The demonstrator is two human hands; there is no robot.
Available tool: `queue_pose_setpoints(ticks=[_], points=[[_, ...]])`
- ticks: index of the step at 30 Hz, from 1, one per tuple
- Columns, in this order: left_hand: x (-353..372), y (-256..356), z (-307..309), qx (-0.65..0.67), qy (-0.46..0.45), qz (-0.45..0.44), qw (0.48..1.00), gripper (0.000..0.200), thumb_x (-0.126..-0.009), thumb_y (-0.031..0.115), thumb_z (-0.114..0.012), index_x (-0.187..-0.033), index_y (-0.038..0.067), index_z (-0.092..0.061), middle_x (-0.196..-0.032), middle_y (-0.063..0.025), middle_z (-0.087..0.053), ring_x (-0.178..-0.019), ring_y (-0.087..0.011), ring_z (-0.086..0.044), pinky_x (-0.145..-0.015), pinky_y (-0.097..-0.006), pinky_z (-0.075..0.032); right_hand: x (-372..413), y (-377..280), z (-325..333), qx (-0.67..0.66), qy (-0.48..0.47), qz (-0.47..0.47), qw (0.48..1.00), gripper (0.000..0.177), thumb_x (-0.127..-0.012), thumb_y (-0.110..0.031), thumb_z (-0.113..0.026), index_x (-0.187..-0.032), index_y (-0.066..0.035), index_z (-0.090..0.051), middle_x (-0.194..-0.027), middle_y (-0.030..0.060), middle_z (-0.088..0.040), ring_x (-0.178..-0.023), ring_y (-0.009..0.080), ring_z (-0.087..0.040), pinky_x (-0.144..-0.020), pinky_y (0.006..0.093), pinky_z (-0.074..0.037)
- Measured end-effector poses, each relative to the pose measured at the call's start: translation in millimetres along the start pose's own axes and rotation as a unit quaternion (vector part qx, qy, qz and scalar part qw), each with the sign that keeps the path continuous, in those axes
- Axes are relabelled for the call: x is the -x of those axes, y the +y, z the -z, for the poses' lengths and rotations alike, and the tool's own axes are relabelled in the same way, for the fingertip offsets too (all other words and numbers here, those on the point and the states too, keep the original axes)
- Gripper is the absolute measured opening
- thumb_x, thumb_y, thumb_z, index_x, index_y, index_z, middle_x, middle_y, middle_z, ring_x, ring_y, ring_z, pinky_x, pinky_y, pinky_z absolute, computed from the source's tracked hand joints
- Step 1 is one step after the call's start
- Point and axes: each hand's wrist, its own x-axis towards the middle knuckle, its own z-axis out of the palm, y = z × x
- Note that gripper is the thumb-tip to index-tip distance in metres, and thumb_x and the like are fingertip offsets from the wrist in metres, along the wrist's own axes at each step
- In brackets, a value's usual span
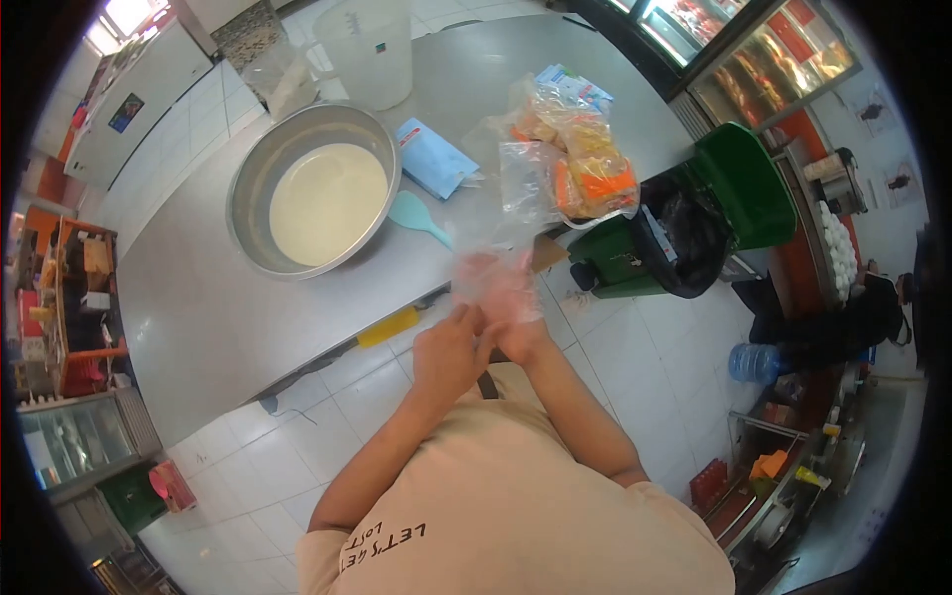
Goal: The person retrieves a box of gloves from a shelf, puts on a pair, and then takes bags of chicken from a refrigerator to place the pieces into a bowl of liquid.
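A clear plastic glove [504,266] covers my right hand [496,290], which is held in front of my body at the table's edge. Its fingers look stretched out, though the plastic blurs them. My left hand [453,342] is closed at the right wrist, pinching the glove's cuff. Just beyond my hands, a light-blue spatula [416,215] lies on the metal table [218,332]. Left of it stands a large metal bowl [245,208] containing pale, creamy liquid [327,203]. A blue packet [436,159] lies beside the bowl.
Plastic bags with orange-and-yellow packets [595,169] lie at the table's right edge. A translucent bucket [367,55] stands behind the bowl. On the right, a green bin [744,188] with a black liner stands open. Past it, a blue water bottle [754,363] is near the shelves.
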Motion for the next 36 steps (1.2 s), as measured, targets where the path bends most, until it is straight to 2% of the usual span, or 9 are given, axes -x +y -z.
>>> queue_pose_setpoints(ticks=[6, 8, 15, 18, 25, 29, 31, 33, 36], points=[[3, -1, -16, 0.051, -0.108, -0.086, 0.989, 0.019, -0.092, 0.019, -0.059, -0.078, 0.005, -0.056, -0.072, -0.0098, -0.06, -0.06, -0.033, -0.059, -0.052, -0.0422, -0.046, -8, -21, -9, 0.064, -0.08, -0.042, 0.994, 0.106, -0.077, -0.092, -0.019, -0.158, -0.024, -0.012, -0.163, 0.0064, -0.013, -0.15, 0.031, -0.007, -0.115, 0.0581, -0.001], [9, 14, -19, 0.134, -0.159, -0.175, 0.962, 0.017, -0.09, 0.019, -0.061, -0.079, 0.006, -0.057, -0.071, -0.0089, -0.06, -0.059, -0.0312, -0.059, -0.052, -0.0411, -0.046, -13, -22, -2, 0.019, -0.076, -0.028, 0.997, 0.104, -0.078, -0.091, -0.019, -0.157, -0.024, -0.013, -0.163, 0.0059, -0.015, -0.15, 0.0313, -0.007, -0.114, 0.0604, -0.001], [-30, 32, -28, 0.094, -0.137, -0.053, 0.985, 0.018, -0.088, 0.022, -0.064, -0.083, 0.007, -0.055, -0.074, -0.0081, -0.06, -0.062, -0.0277, -0.06, -0.053, -0.0394, -0.046, -24, -65, 20, -0.097, 0.063, 0.171, 0.978, 0.09, -0.086, -0.081, -0.03, -0.155, -0.023, -0.025, -0.159, 0.0048, -0.026, -0.146, 0.0302, -0.017, -0.115, 0.0587, -0.01], [-34, 21, -62, 0.102, -0.153, -0.168, 0.968, 0.021, -0.088, 0.025, -0.065, -0.085, 0.007, -0.054, -0.072, -0.008, -0.058, -0.061, -0.027, -0.059, -0.053, -0.038, -0.045, -21, -100, 15, -0.12, 0.046, 0.209, 0.969, 0.084, -0.09, -0.076, -0.029, -0.155, -0.023, -0.026, -0.159, 0.005, -0.027, -0.146, 0.0297, -0.019, -0.116, 0.0575, -0.009], [-119, 80, -36, 0.224, -0.247, -0.081, 0.939, 0.019, -0.09, 0.024, -0.064, -0.086, 0.005, -0.06, -0.076, -0.0085, -0.064, -0.067, -0.0241, -0.062, -0.055, -0.0339, -0.046, -49, -183, 70, -0.069, 0.126, 0.24, 0.96, 0.079, -0.096, -0.065, -0.035, -0.153, -0.01, -0.03, -0.157, 0.011, -0.029, -0.145, 0.0295, -0.022, -0.117, 0.0516, -0.014], [-172, 159, 18, 0.564, -0.098, -0.144, 0.807, 0.013, -0.092, 0.01, -0.052, -0.083, 0.005, -0.061, -0.078, -0.0075, -0.064, -0.069, -0.0151, -0.062, -0.071, -0.03, -0.052, -59, -234, 96, 0.125, 0.176, 0.264, 0.94, 0.068, -0.097, -0.055, -0.043, -0.15, -0.015, -0.037, -0.151, 0.0095, -0.039, -0.124, 0.024, -0.043, -0.108, 0.0446, -0.033], [-171, 157, 9, 0.795, -0.23, -0.166, 0.536, 0.056, -0.096, 0.059, -0.048, -0.093, 0.006, -0.066, -0.078, -0.0067, -0.065, -0.086, -0.0278, -0.065, -0.069, -0.041, -0.048, -65, -262, 102, 0.145, 0.224, 0.229, 0.936, 0.058, -0.096, -0.046, -0.05, -0.144, -0.013, -0.048, -0.143, 0.0089, -0.047, -0.106, 0.019, -0.052, -0.097, 0.0361, -0.041], [-217, 214, 33, 0.685, -0.105, -0.355, 0.627, 0.057, -0.099, 0.058, -0.041, -0.085, 0.007, -0.062, -0.071, -0.0071, -0.058, -0.077, -0.0227, -0.061, -0.068, -0.0437, -0.048, -72, -284, 113, 0.184, 0.242, 0.202, 0.931, 0.053, -0.096, -0.043, -0.052, -0.139, -0.01, -0.052, -0.132, 0.0077, -0.054, -0.099, 0.0181, -0.054, -0.093, 0.0323, -0.043], [-218, 248, 15, 0.732, -0.028, -0.38, 0.565, 0.055, -0.103, 0.049, -0.032, -0.103, 0.016, -0.076, -0.106, -0.0047, -0.069, -0.096, -0.0241, -0.058, -0.074, -0.0355, -0.033, -96, -317, 146, 0.278, 0.222, 0.139, 0.924, 0.047, -0.095, -0.036, -0.057, -0.132, -0.007, -0.057, -0.119, 0.0058, -0.062, -0.09, 0.0159, -0.056, -0.084, 0.0272, -0.046]])
